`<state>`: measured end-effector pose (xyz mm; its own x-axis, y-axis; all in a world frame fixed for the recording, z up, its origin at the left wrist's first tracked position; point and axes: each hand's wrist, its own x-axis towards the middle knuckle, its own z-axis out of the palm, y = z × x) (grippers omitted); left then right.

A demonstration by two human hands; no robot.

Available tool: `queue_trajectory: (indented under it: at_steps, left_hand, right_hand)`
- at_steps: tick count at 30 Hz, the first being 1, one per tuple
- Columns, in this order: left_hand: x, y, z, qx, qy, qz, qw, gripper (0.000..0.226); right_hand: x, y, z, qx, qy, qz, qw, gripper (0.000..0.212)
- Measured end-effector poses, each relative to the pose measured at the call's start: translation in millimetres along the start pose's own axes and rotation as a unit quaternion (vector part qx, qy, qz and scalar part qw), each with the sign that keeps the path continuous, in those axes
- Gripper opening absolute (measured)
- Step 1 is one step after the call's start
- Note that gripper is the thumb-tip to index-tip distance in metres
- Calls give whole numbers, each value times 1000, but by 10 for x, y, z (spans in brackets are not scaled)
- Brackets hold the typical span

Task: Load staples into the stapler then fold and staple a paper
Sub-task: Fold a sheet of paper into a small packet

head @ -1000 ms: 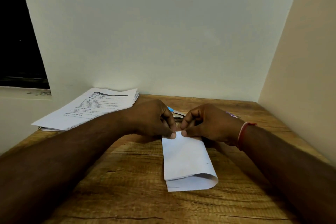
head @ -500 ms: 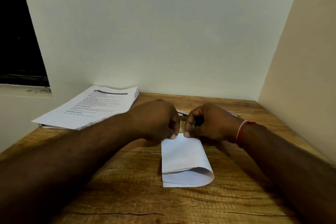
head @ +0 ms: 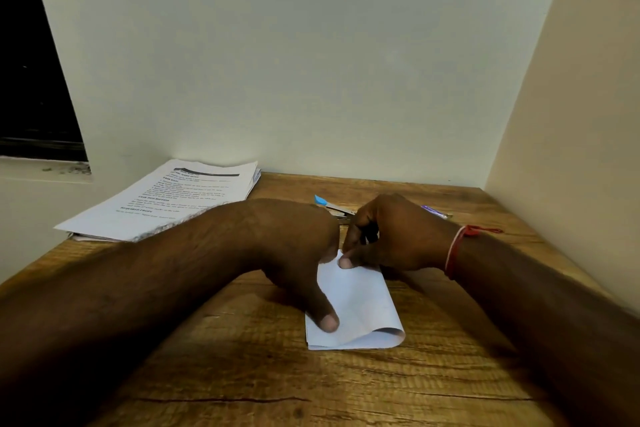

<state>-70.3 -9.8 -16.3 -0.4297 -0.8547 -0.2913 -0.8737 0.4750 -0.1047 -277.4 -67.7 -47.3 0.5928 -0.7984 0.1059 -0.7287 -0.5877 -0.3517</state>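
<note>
A folded white paper [head: 363, 305] lies on the wooden table [head: 263, 374], its looped fold toward me. My left hand [head: 298, 246] rests on the paper's left side, one finger stretched down along the left edge and pressing near the lower corner. My right hand [head: 391, 239] pinches the paper's far edge with thumb and fingers. Behind both hands the stapler [head: 334, 206], metal with a blue end, lies on the table and is mostly hidden. A small purple and white staple box [head: 434, 211] peeks out behind my right hand.
A stack of printed sheets [head: 173, 199] lies at the table's back left corner, overhanging the edge. Walls close the table at the back and the right. A dark window opening [head: 31, 80] is at the far left.
My left hand has let go of the paper's far edge and slid a finger down its left side. My right hand still holds the far edge. The paper barely shifted.
</note>
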Motion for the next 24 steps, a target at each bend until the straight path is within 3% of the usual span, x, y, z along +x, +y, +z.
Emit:
queue_trajectory:
  at_steps: [3, 9, 14, 19, 24]
  left_hand:
    - [1, 43, 1, 7, -35, 1, 999, 94]
    - [7, 46, 12, -20, -31, 19, 999, 107]
    - [-40, 44, -27, -62, -6, 35, 997, 105]
    - [-34, 58, 5, -21, -24, 12, 999, 118]
    - [-26, 83, -13, 29, -44, -11, 999, 123]
  right_hand:
    - [4, -15, 34, -2, 1, 3, 1000, 33]
    - [-39, -61, 36, -13, 0, -11, 1000, 51]
    - [-113, -167, -50, -47, -72, -3, 996, 65]
    - [-128, -186, -142, -63, -156, 20, 986, 69]
    - [-133, -120, -210, -89, -183, 51, 978, 74]
